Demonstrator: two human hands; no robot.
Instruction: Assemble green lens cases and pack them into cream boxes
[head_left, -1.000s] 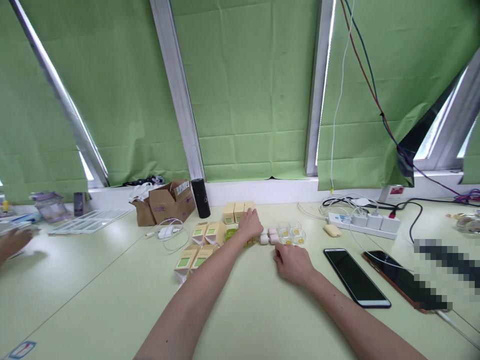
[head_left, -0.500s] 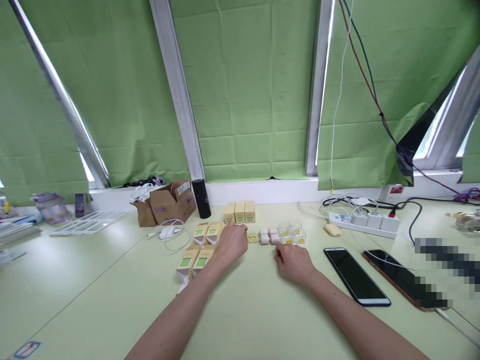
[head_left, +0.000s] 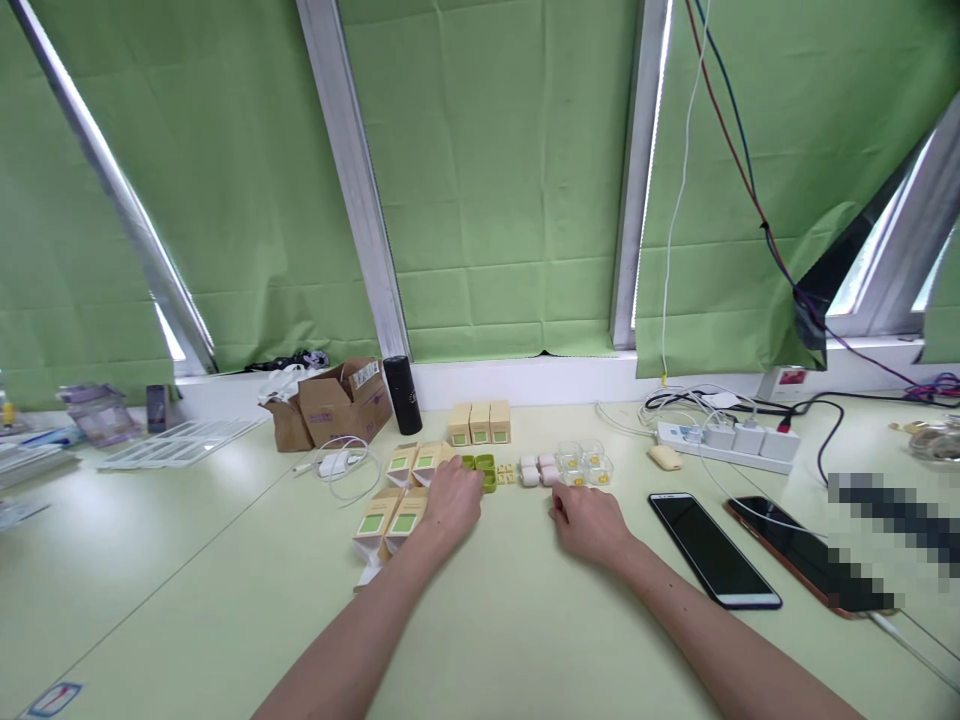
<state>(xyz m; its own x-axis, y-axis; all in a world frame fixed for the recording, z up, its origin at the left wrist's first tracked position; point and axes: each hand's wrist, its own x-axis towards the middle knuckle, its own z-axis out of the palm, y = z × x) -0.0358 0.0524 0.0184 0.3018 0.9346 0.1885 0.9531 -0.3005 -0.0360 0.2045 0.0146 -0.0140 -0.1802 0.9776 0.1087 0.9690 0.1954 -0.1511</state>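
We are holding our left hand [head_left: 452, 503] between the left cartons [head_left: 407, 523] and green boxes [head_left: 486, 464], risking a sideways brush toppling cartons, while being unable to tell its grip or that of our right hand [head_left: 590, 522].

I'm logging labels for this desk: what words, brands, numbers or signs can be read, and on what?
None reads clearly.
Cardboard box: purple print and a white label, blurred.
Small cartons: print too small.
Black cylinder: pale mark, illegible.
Table sticker: red mark in a blue frame, unreadable.
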